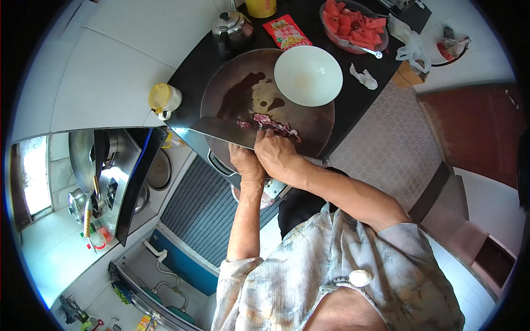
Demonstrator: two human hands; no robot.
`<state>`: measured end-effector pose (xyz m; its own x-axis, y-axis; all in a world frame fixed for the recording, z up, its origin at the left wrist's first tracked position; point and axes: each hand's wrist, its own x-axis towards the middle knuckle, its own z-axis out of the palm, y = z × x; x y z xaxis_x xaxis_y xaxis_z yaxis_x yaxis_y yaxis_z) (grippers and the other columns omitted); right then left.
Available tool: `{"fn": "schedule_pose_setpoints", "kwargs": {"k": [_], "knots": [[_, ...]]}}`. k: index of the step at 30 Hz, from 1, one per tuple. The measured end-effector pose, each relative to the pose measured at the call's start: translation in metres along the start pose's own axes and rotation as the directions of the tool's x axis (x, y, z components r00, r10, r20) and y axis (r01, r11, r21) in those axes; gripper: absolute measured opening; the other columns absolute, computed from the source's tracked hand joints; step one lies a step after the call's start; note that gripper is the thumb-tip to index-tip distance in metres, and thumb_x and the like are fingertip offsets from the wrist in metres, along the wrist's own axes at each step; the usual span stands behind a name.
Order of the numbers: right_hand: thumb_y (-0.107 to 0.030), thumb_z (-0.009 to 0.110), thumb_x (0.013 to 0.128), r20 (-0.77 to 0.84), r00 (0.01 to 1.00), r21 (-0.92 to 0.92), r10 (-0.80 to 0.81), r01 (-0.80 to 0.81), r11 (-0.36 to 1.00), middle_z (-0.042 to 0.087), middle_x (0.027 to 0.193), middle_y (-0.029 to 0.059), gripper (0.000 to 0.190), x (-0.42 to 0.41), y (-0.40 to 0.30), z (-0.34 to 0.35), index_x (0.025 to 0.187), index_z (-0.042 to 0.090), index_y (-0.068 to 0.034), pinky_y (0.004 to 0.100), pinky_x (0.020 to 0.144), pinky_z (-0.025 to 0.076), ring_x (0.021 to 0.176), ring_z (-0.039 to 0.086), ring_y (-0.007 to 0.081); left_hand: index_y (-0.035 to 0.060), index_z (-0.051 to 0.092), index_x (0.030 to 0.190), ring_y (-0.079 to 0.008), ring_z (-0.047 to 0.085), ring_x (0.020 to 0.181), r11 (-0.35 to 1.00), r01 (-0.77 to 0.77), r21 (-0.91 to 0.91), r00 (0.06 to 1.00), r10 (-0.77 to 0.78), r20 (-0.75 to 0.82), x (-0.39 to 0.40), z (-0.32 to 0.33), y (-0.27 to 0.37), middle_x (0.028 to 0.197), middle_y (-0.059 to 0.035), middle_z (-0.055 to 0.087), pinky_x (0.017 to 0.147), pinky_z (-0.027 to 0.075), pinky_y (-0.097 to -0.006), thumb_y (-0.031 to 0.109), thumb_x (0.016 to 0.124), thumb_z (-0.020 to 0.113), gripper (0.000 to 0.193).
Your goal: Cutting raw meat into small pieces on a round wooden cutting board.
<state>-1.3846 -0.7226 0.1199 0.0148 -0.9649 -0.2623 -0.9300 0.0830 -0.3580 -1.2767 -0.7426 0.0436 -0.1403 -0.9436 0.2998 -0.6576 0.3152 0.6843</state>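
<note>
A cleaver (225,131) with a wide metal blade lies slanted over the near left part of a round, dark wooden chopping board (314,124). My right hand (275,151) is closed at the blade's right end, where the handle seems hidden in my grip. Against the near edge of the blade is my left hand (246,163), its fingers curled; whether they pinch anything is hidden. Strips of raw meat (275,125) lie just beyond my right hand, and a smaller piece (243,123) is beside the blade. A white bowl (308,75) stands on the board's far right part.
Behind the board stand a metal kettle (232,29), a red food packet (287,32) and a bowl of cut watermelon (356,27) with a utensil. A crumpled tissue (363,77) lies on the dark counter (356,103). A yellow-lidded jar (165,98) stands at the left corner.
</note>
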Motion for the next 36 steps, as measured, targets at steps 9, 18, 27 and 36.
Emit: {"fn": "schedule_pose_setpoints", "kwargs": {"k": [9,18,27,36], "knots": [[0.001,0.058,0.086,0.192,0.981,0.056,-0.025,0.015,0.998,0.071,0.098,0.0249,0.027,-0.049,0.068,-0.029,0.113,0.063,0.005,0.0477,0.071,0.060,0.082,0.072,0.0406,0.0033,0.072,0.102,-0.0357,0.063,0.094,0.987,-0.046,0.156,0.990,0.065,-0.121,0.000,0.004,-0.006,0.110,-0.0148,0.070,0.084,0.052,-0.0447,0.013,0.087,0.071,0.017],[0.001,0.059,0.085,0.041,0.997,0.042,-0.068,0.066,0.997,0.070,0.104,0.0225,0.033,-0.071,0.066,-0.036,0.118,0.061,0.005,0.0441,0.074,0.060,0.084,0.072,0.0393,0.0006,0.070,0.117,-0.0243,0.070,0.097,0.959,0.238,-0.157,0.969,-0.244,-0.023,-0.001,-0.010,0.005,0.108,-0.0150,0.071,0.083,0.056,-0.0346,0.019,0.088,0.079,0.035],[0.000,0.057,0.088,0.053,0.996,-0.016,-0.075,0.076,0.997,0.067,0.105,0.0258,0.032,-0.073,0.057,-0.030,0.118,0.057,0.009,0.0441,0.071,0.061,0.084,0.072,0.0403,0.0017,0.070,0.105,-0.0360,0.062,0.095,0.998,-0.024,0.058,1.000,0.023,0.013,0.003,-0.007,-0.003,0.102,-0.0143,0.068,0.085,0.052,-0.0433,0.005,0.076,0.074,0.029],[0.002,0.058,0.086,0.144,0.989,0.067,-0.041,0.031,0.997,0.067,0.106,0.0264,0.036,-0.075,0.058,-0.044,0.121,0.057,0.009,0.0464,0.073,0.060,0.085,0.072,0.0415,0.0023,0.071,0.109,-0.0366,0.063,0.102,0.999,-0.012,0.030,1.000,0.012,-0.027,-0.001,-0.004,-0.005,0.104,-0.0142,0.069,0.090,0.051,-0.0439,0.005,0.077,0.074,0.032]]}}
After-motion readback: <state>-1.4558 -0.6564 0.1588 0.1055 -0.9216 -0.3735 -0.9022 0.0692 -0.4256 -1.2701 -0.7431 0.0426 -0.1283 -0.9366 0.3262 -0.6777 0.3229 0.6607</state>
